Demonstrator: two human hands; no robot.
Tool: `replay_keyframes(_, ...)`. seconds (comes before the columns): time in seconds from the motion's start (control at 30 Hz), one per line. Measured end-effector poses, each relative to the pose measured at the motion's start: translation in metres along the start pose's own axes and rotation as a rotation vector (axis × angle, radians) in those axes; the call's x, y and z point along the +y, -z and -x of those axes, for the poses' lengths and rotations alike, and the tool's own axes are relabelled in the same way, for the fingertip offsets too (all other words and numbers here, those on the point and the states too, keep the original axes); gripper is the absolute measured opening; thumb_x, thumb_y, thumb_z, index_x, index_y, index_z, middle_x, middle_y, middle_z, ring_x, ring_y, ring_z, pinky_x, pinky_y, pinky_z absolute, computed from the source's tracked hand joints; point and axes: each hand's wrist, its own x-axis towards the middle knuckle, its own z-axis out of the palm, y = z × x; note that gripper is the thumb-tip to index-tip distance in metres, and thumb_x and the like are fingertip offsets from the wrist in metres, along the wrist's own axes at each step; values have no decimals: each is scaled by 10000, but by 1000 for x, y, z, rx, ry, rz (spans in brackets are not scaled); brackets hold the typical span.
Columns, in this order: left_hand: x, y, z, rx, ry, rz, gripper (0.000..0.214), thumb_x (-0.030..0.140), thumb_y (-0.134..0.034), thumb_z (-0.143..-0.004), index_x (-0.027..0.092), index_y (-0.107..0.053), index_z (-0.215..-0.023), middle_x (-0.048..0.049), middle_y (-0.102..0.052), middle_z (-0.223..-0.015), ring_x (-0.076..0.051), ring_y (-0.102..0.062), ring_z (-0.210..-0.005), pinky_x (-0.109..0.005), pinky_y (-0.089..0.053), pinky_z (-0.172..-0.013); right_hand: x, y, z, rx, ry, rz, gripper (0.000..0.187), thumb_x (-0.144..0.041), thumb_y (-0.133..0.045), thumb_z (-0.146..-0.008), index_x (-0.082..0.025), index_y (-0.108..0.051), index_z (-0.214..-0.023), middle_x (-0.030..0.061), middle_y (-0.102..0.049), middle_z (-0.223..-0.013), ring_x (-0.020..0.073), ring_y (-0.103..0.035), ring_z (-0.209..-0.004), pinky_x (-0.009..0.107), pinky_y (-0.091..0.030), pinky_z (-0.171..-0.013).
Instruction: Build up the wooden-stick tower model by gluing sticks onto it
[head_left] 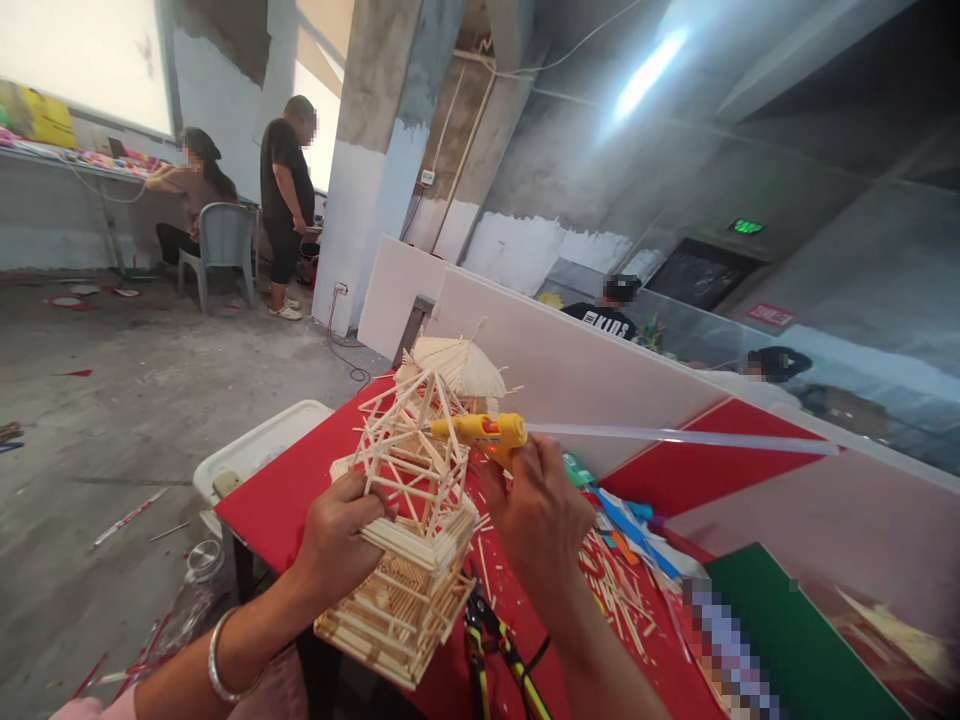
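My left hand [337, 535] grips the side of a tower-shaped model built of thin wooden sticks [409, 530], holding it tilted above the red table [289, 490]. My right hand [536, 515] is closed around a yellow hot glue gun [484, 433]. Its nozzle points left into the upper lattice of the model. A long clear glue stick [675, 436] juts out of the gun's back toward the right. A silver bangle sits on my left wrist.
Loose sticks [619, 590], coloured scraps and yellow-handled pliers [495, 650] lie on the table. A white tray [259, 445] sits at its left end. White partition boards [570, 370] stand behind. Other people sit and stand across the concrete floor and behind the partition.
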Motion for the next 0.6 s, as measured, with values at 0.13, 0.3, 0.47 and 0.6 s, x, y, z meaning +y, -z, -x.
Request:
replay_keyframes(0.13,-1,0,1,0,10,1,316,94,-608,-841,155,-502,-549,-27,-579,-684,-109,-544,-651,-217,-418,-603,0,0,0,19,7,9,180,-278,-523,-927,-159,-634,-1005,54,-671,-925,126,-546,-632,271,-302,-519)
replay_keyframes(0.3,-1,1,1,3,2,7,306,95,-608,-840,153,-522,-552,-31,-584,-681,-107,-545,-642,-217,-422,-597,0,3,-3,19,7,-10,216,-328,-545,-930,-157,-628,-1033,46,-670,-908,128,-554,-632,269,-298,-517)
replay_keyframes(0.47,-3,6,0,21,40,62,304,108,-616,-831,151,-541,-540,-31,-603,-698,-94,-565,-617,-197,-440,-567,7,9,-8,84,-109,-65,237,-410,-597,-894,-178,-619,-937,39,-645,-873,128,-544,-600,262,-317,-508)
replay_keyframes(0.6,-2,16,-5,59,70,146,321,116,-652,-808,145,-535,-511,-29,-625,-685,-84,-585,-578,-172,-445,-526,16,14,-20,93,-222,-165,277,-471,-617,-851,-211,-561,-773,-5,-551,-699,139,-507,-558,269,-343,-518)
